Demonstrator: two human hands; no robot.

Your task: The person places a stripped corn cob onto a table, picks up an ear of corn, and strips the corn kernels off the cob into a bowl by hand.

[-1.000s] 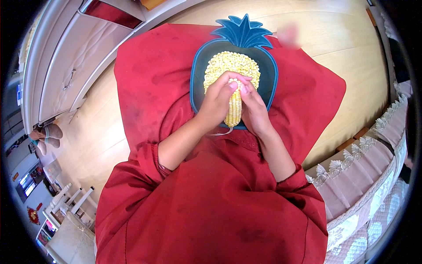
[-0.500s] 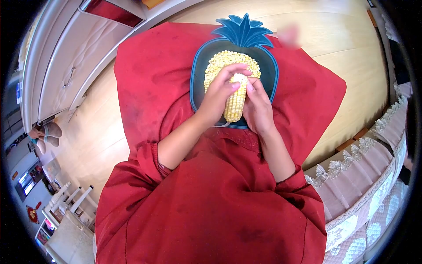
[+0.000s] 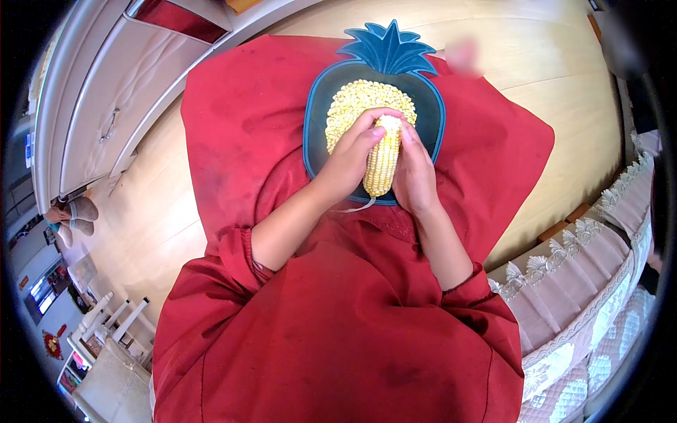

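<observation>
Garment: loose red cloth smock [image 3: 338, 317], sleeves ending on the forearms, its skirt spread over the lap.

Left hand [image 3: 350, 158]: curled round the left side of the cob, thumb against its upper part, fingers arched over the top end.

Right hand [image 3: 417, 176]: cupped along the cob's right side, fingertips at its upper end. Both hands hold the one cob.

Corn cob [image 3: 381, 166]: pale yellow, rows of kernels along its length, whitish at the upper end; held between the palms over the near part of the tray.

Strand [image 3: 361, 207]: thin, whitish, near the cob's lower end; whether attached, cannot tell.

Loose corn kernels [image 3: 367, 99]: pale yellow, heaped in the tray beyond the hands.

Tray [image 3: 430, 120]: dark green, pineapple-shaped, with blue rim and leafy blue crown pointing away; on the red cloth.

Floor [image 3: 543, 63]: pale wood-look boards.

Sofa [image 3: 564, 282]: right, pinkish ruffled cover with white lace trim.

Cabinet [image 3: 120, 92]: upper left, glossy pale front, metal handle.
</observation>
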